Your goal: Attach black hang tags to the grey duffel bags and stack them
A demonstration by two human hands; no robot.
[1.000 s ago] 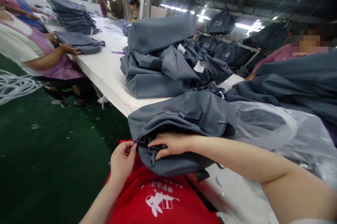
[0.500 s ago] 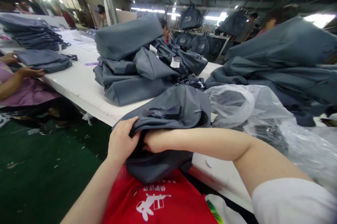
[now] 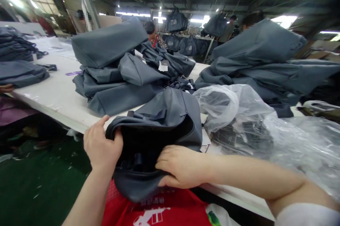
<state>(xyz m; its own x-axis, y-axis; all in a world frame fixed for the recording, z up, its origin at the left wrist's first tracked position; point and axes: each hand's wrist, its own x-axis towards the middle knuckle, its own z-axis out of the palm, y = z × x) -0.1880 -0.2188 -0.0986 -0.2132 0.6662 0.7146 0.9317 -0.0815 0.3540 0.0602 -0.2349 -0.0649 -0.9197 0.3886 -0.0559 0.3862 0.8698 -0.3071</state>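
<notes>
A dark blue-grey bag (image 3: pixel 170 109) lies at the table's front edge, its mouth gaping toward me. My left hand (image 3: pixel 103 144) grips the left end of the opening, thumb inside and fingers over the outer fabric. On the near lip rests my right hand (image 3: pixel 180 166), closed around the edge with the fingers over the inner side and the thumb outside. Inside the bag it is dark; a strap-like piece (image 3: pixel 138 160) shows faintly near the lower lip. The near side of the bag hangs over my red apron (image 3: pixel 156 212).
Behind the bag, more grey bags (image 3: pixel 111 42) are heaped on the white table (image 3: pixel 61 95). Another heap of bags (image 3: pixel 255 52) stands at the right, with clear plastic bags (image 3: pixel 233 113) before it. At the far left a co-worker's hand (image 3: pixel 6 88) touches a flat bag.
My right hand has come out of the bag's inside to its near lip. The mouth is spread wider, and my left hand has shifted left with its edge.
</notes>
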